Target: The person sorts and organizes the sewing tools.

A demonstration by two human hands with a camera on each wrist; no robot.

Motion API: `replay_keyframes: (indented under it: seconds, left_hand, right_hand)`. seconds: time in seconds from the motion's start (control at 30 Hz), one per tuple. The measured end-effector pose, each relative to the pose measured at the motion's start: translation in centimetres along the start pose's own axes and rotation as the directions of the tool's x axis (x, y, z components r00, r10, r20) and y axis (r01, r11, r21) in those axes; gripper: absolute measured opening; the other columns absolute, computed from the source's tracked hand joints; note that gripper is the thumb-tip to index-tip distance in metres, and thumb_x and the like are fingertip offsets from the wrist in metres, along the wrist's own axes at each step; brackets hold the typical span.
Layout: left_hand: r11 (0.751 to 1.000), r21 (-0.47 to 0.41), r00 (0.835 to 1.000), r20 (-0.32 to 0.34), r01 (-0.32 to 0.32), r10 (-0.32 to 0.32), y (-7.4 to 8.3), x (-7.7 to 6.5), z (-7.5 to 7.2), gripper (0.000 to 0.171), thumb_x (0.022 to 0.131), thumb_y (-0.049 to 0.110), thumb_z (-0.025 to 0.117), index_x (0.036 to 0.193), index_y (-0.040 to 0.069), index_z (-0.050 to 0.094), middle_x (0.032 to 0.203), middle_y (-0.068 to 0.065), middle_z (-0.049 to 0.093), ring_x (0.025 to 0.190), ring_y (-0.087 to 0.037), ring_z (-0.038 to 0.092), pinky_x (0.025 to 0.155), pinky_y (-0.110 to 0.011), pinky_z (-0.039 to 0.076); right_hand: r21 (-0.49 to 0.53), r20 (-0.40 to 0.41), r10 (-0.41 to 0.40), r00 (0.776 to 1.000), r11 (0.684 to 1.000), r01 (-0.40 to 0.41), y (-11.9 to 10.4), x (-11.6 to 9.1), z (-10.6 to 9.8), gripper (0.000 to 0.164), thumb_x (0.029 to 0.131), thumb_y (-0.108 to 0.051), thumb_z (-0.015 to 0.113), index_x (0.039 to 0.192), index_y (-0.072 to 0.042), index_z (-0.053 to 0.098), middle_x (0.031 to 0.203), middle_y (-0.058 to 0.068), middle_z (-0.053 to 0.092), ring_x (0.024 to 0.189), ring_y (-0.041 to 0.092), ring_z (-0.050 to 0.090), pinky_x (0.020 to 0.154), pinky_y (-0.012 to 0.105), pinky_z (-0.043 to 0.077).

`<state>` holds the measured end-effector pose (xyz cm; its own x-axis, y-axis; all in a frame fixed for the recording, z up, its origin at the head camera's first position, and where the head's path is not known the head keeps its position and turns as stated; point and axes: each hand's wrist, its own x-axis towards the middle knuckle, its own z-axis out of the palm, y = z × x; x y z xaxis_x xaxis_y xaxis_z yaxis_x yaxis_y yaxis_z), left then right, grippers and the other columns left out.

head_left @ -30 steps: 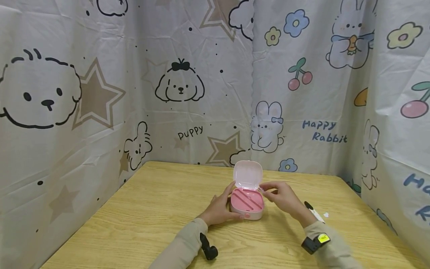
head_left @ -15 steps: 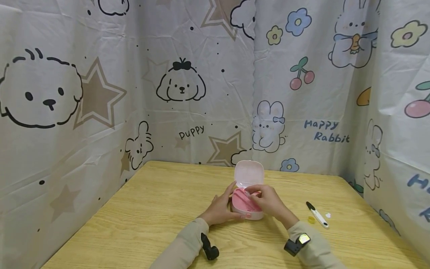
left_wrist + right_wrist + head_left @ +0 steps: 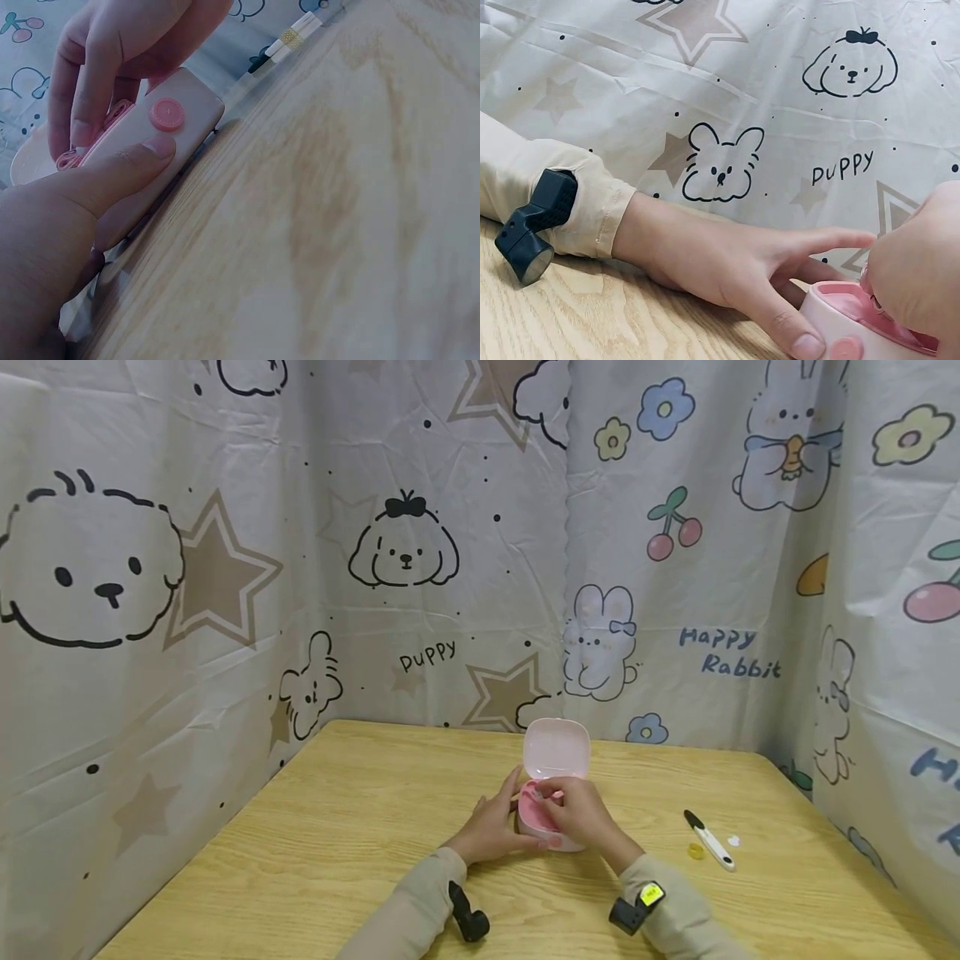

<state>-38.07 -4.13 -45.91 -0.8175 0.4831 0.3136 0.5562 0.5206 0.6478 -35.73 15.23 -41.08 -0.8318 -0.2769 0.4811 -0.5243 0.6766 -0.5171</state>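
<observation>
A small pale-pink jewelry box (image 3: 567,845) stands on the table with its lid (image 3: 557,747) raised at the back. My left hand (image 3: 491,829) grips the box's left side. In the left wrist view, the left thumb lies across the front wall beside the round pink button (image 3: 167,114). Over the pink insert (image 3: 530,814), my right hand (image 3: 587,814) reaches in with bent fingertips. They pinch a small shiny silvery piece (image 3: 876,301), mostly hidden by the fingers; its kind is unclear. The right hand also hides the right part of the insert.
To the right on the wooden table (image 3: 337,793) lie a slim black-and-white pen-like tool (image 3: 709,841), a small yellow ring-shaped piece (image 3: 695,852) and a tiny white piece (image 3: 733,841). Patterned curtains (image 3: 420,610) hang behind and at both sides.
My right hand has moved left from the box's right rim, over the insert to its back left part, carrying the small piece. The left hand has stayed on the box.
</observation>
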Motion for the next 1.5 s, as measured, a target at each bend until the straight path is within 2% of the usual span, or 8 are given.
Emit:
replay_keyframes:
  seconds: [0.2,0.33,0.43,0.63,0.83,1.1,1.27,1.5]
  left_hand:
    - [1.000,0.007,1.000,-0.005,-0.024,0.024,0.2,-0.1,-0.2,0.127,0.080,0.056,0.086,0.167,0.012,0.006,0.163,-0.008,0.038,0.143,-0.024,0.045,0.116,-0.073,0.009]
    - [1.000,-0.009,1.000,0.001,-0.021,0.021,0.2,-0.1,-0.4,0.125,0.080,0.052,0.088,0.167,0.014,0.007,0.158,-0.007,0.045,0.144,-0.024,0.044,0.117,-0.071,0.008]
    - [0.999,-0.022,0.999,0.000,-0.032,0.032,0.2,0.0,-0.4,0.124,0.080,0.049,0.089,0.167,0.014,0.007,0.156,-0.008,0.047,0.144,-0.023,0.043,0.117,-0.071,0.008]
    - [0.999,-0.017,0.999,0.001,-0.037,0.037,0.1,0.0,-0.5,0.124,0.081,0.049,0.088,0.167,0.013,0.007,0.156,-0.007,0.048,0.145,-0.023,0.042,0.117,-0.072,0.009]
    - [0.999,-0.016,1.000,0.000,-0.031,0.031,0.2,-0.1,-0.5,0.124,0.081,0.049,0.088,0.167,0.013,0.008,0.157,-0.006,0.047,0.145,-0.023,0.042,0.117,-0.071,0.008]
    - [1.000,-0.021,1.000,0.004,-0.014,0.014,0.4,-0.1,-0.3,0.124,0.081,0.050,0.088,0.168,0.017,0.006,0.157,-0.006,0.047,0.146,-0.022,0.041,0.118,-0.070,0.007]
    - [1.000,-0.024,1.000,0.010,-0.007,0.007,0.5,-0.1,-0.3,0.123,0.081,0.049,0.088,0.168,0.017,0.007,0.158,-0.008,0.045,0.145,-0.022,0.042,0.118,-0.070,0.007]
    - [1.000,-0.005,1.000,0.007,-0.005,0.005,0.5,-0.1,-0.2,0.123,0.082,0.050,0.087,0.168,0.016,0.007,0.159,-0.006,0.044,0.146,-0.024,0.040,0.118,-0.070,0.007]
  right_hand:
    - [-0.073,-0.020,-0.028,0.999,0.997,0.026,-0.6,0.1,0.7,0.016,0.090,-0.001,0.077,0.105,-0.002,0.079,0.083,0.000,0.070,0.062,0.009,0.049,0.054,0.025,0.040]
    - [-0.159,-0.046,-0.084,0.995,0.984,0.075,-0.8,0.1,1.1,0.010,0.091,-0.008,0.079,0.100,-0.005,0.081,0.077,-0.004,0.069,0.062,0.008,0.049,0.055,0.028,0.040]
    - [-0.206,-0.073,-0.118,0.990,0.973,0.101,-0.8,0.2,1.4,0.009,0.090,-0.009,0.080,0.098,-0.007,0.081,0.079,-0.002,0.072,0.063,0.010,0.052,0.055,0.032,0.042]
    - [-0.251,-0.095,-0.137,0.986,0.962,0.109,-0.8,0.2,1.7,0.009,0.087,-0.009,0.082,0.096,-0.008,0.082,0.083,0.001,0.074,0.068,0.015,0.059,0.059,0.039,0.045]
    - [-0.282,-0.093,-0.110,0.990,0.956,0.079,-1.1,0.2,1.9,0.008,0.087,-0.011,0.083,0.095,-0.011,0.082,0.075,-0.005,0.070,0.064,0.013,0.054,0.061,0.040,0.042]
    - [-0.298,-0.068,-0.031,0.997,0.955,0.009,-1.4,-0.3,1.8,0.011,0.088,-0.014,0.083,0.099,-0.013,0.082,0.080,-0.004,0.060,0.074,0.015,0.056,0.069,0.045,0.042]
    - [-0.286,-0.065,0.010,0.998,0.958,-0.029,-1.0,-0.4,1.8,0.011,0.090,-0.015,0.082,0.100,-0.011,0.082,0.080,-0.003,0.060,0.074,0.016,0.055,0.069,0.045,0.042]
    - [-0.270,-0.055,0.014,0.998,0.962,-0.028,-0.7,-0.4,1.8,0.012,0.091,-0.017,0.081,0.101,-0.010,0.081,0.079,-0.003,0.059,0.072,0.016,0.055,0.067,0.043,0.041]
